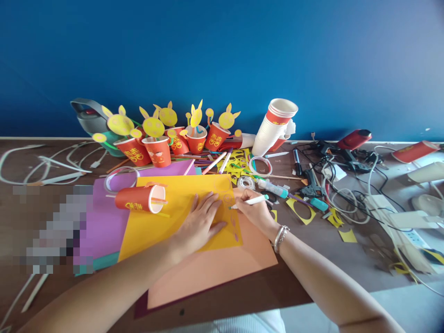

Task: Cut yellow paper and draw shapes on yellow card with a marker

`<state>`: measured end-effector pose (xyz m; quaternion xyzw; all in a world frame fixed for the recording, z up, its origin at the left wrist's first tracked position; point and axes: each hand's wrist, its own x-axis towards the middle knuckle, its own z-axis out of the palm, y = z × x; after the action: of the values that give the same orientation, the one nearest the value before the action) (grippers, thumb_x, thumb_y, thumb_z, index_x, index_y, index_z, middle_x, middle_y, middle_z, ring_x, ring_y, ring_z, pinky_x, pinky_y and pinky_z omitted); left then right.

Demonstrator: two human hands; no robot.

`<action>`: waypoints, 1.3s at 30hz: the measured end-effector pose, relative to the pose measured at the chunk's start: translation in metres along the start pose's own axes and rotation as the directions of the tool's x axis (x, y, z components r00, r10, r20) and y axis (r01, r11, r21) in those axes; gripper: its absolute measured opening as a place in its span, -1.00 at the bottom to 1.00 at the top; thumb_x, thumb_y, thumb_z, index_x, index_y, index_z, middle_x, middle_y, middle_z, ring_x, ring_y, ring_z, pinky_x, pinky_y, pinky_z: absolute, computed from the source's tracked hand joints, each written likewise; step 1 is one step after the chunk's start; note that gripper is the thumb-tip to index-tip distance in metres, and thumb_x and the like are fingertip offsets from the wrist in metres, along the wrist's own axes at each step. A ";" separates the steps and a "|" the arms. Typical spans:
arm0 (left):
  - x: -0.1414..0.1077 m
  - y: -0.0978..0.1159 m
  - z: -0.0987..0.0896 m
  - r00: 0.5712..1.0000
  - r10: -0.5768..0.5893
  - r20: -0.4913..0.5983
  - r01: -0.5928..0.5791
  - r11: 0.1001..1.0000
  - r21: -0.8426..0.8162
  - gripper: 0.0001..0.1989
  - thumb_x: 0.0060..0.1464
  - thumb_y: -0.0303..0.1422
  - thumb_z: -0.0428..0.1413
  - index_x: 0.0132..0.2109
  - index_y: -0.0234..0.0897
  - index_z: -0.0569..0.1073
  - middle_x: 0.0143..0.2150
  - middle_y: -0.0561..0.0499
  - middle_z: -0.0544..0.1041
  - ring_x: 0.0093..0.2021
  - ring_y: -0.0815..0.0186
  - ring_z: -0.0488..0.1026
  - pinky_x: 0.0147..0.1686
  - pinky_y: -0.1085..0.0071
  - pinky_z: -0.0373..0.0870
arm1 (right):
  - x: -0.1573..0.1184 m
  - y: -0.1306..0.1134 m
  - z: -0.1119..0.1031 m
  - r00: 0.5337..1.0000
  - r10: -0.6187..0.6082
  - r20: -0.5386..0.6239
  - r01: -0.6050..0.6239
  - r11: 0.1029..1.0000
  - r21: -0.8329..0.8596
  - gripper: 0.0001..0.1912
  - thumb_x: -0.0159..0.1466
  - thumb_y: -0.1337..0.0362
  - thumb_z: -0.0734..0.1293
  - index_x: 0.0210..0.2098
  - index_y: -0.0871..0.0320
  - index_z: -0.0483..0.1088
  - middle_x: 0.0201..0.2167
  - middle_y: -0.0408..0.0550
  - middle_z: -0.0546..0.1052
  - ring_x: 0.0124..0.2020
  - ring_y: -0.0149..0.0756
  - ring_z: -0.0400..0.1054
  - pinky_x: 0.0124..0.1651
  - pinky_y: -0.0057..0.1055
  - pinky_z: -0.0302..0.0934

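Observation:
My left hand (199, 222) lies flat with fingers spread on a yellow sheet of paper (149, 236). My right hand (255, 212) grips a white marker (255, 200) with a green end, its tip at the sheet's right side. Faint round and oval outlines show on the paper near the tip. A red paper cup (137, 199) lies on its side at the sheet's left, a straw-like stick in its mouth. Under the yellow sheet are an orange-pink sheet (208, 273) and a purple sheet (100, 231).
Several red cups with yellow rabbit-like paper figures (153, 126) stand along the blue wall. A leaning stack of paper cups (270, 129) is right of them. Glue guns (312, 185), cables and a power strip (412, 238) crowd the right; yellow paper scraps (301, 210) lie nearer.

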<state>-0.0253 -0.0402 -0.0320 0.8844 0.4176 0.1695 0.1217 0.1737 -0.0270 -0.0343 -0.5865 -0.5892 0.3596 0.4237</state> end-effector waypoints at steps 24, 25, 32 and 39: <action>0.000 0.000 0.000 1.000 0.005 0.008 -0.005 0.999 0.032 -0.53 0.17 -0.18 0.04 0.16 -0.28 0.20 0.20 -0.20 0.29 0.27 0.03 0.12 0.24 -0.08 -0.02 | 0.001 -0.001 0.000 1.000 -0.014 -0.007 0.014 1.000 0.008 -0.72 0.08 0.22 0.28 -0.63 0.15 0.10 -0.68 -0.23 0.24 -0.63 -0.48 0.08 -0.62 -0.56 -0.06; 0.000 0.001 0.000 1.000 0.001 0.006 -0.002 1.000 0.030 -0.53 0.17 -0.18 0.04 0.16 -0.28 0.20 0.20 -0.20 0.29 0.27 0.03 0.12 0.24 -0.08 -0.03 | 0.001 0.000 0.000 1.000 -0.014 -0.003 0.014 1.000 0.013 -0.72 0.08 0.22 0.28 -0.63 0.15 0.11 -0.67 -0.23 0.24 -0.62 -0.48 0.09 -0.62 -0.56 -0.05; 0.000 0.001 -0.001 1.000 0.000 0.010 0.000 1.000 0.030 -0.53 0.16 -0.19 0.05 0.15 -0.28 0.22 0.19 -0.19 0.30 0.27 0.03 0.13 0.23 -0.09 -0.01 | 0.001 0.001 0.001 1.000 0.002 -0.003 -0.002 1.000 0.008 -0.72 0.07 0.22 0.29 -0.63 0.15 0.11 -0.69 -0.23 0.23 -0.64 -0.49 0.06 -0.63 -0.55 -0.07; -0.001 0.002 0.000 1.000 0.012 0.002 -0.013 0.997 0.076 -0.53 0.18 -0.19 0.02 0.16 -0.31 0.21 0.20 -0.22 0.28 0.27 0.01 0.13 0.21 -0.10 0.03 | 0.000 -0.005 -0.001 0.998 0.026 -0.055 -0.021 0.996 0.086 -0.72 0.10 0.21 0.28 -0.63 0.14 0.12 -0.69 -0.23 0.26 -0.64 -0.47 0.11 -0.61 -0.54 -0.01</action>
<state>-0.0242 -0.0424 -0.0315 0.8911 0.4181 0.1534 0.0871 0.1729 -0.0271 -0.0293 -0.5847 -0.5543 0.3726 0.4605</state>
